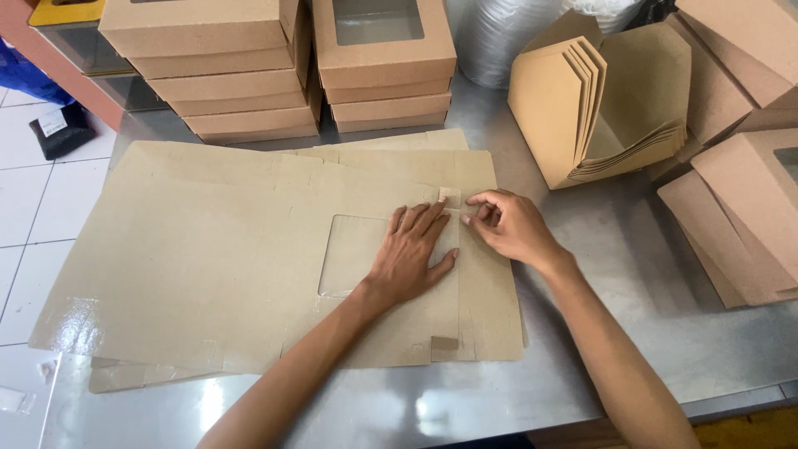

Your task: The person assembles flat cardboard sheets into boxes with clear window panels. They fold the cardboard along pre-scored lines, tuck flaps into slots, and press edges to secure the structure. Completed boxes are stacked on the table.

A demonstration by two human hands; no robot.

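Two stacks of brown window boxes at the table's far edge; nested folded cartons far right. Flat box blank lies centre, clear window beside the left hand, which presses flat, fingers spread. Right hand pinches the blank's fold, fingers curled narrow.

Head view, steeply downward (close)
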